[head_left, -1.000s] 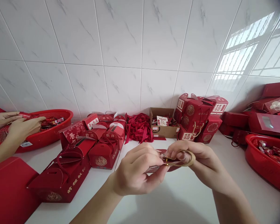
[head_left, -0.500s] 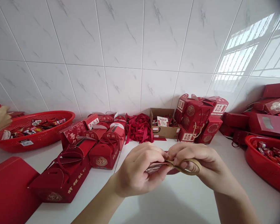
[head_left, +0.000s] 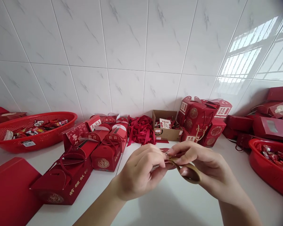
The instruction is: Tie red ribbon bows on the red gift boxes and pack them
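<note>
Pinching flat red box piece (head_left: 167, 154) between both hands, above white counter (head_left: 179, 204) | left hand (head_left: 139, 172): fingers pressed together on its left end | right hand (head_left: 207, 166): pinches gold cord loop (head_left: 193, 176) at its right end | left basket (head_left: 37, 142) and right basket (head_left: 269, 171): 2 red ones, well apart

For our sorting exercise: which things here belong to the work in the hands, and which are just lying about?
In hand: left hand, right hand, flat red card, tan cord loop.
Lying about: red basket of sweets, ribbon pile, cardboard box, red gift boxes.
</note>
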{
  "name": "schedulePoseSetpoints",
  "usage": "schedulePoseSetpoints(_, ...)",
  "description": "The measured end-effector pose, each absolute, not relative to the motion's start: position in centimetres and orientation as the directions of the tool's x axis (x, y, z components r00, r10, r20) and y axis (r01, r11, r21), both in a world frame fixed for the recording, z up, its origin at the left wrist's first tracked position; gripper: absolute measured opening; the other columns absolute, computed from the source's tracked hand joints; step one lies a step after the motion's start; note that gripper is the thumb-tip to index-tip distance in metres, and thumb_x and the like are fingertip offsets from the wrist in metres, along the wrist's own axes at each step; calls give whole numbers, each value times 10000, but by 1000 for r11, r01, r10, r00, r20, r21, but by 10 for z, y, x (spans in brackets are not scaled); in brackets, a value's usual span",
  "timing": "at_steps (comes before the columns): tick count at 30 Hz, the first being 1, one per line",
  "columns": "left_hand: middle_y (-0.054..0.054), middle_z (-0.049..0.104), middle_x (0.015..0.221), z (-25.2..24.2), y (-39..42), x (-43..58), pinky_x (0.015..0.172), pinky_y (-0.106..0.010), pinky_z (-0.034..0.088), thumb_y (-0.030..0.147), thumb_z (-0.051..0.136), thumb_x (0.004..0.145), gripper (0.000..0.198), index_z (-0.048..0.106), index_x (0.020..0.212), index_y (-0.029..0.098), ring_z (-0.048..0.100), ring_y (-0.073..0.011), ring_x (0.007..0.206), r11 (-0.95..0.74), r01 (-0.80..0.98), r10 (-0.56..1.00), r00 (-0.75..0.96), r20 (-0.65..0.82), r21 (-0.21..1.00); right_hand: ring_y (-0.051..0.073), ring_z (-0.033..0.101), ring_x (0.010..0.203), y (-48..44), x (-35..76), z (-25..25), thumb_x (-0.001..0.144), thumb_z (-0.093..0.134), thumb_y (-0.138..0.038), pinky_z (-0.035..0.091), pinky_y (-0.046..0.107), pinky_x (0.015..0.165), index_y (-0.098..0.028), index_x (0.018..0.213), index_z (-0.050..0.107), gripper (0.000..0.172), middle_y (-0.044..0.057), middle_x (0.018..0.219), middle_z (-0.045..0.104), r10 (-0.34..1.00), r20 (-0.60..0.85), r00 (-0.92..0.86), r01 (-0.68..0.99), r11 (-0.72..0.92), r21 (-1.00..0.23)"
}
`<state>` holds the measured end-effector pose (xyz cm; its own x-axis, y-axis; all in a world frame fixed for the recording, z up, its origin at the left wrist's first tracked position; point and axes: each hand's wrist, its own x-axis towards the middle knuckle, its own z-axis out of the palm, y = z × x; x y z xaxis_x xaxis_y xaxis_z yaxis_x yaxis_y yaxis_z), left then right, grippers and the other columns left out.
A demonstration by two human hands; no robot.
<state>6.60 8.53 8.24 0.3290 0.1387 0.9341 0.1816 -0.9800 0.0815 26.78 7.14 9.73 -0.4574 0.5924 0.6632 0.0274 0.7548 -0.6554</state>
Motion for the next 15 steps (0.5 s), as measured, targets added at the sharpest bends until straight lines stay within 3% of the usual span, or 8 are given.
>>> schedulePoseSetpoints(8,-44,661,773,83,83,68,620,-266,551,23,661,763,255,480,840,186,636,-148,704,-966,204,214,282,935,159,224,642,956,76,266,96,839,586,-53,536,406,858,-257,1008,646,272,62,990,697,419,782,-461,26,888,-460)
schedulePoseSetpoints(11,-46,663,793,83,82,70,598,-239,560,43,680,751,282,500,923,174,657,-147,689,-959,229,221,230,948,168,214,620,961,75,265,94,868,507,-46,533,397,834,-260,1040,601,289,68,1011,664,433,784,-445,-24,869,-494)
schedulePoseSetpoints(15,-79,675,945,80,82,71,652,-216,601,23,671,748,458,471,1139,154,696,-151,759,-952,252,222,189,957,171,210,575,982,75,260,90,882,457,-52,539,356,754,-252,1024,545,261,80,1017,609,503,758,-415,-70,814,-577)
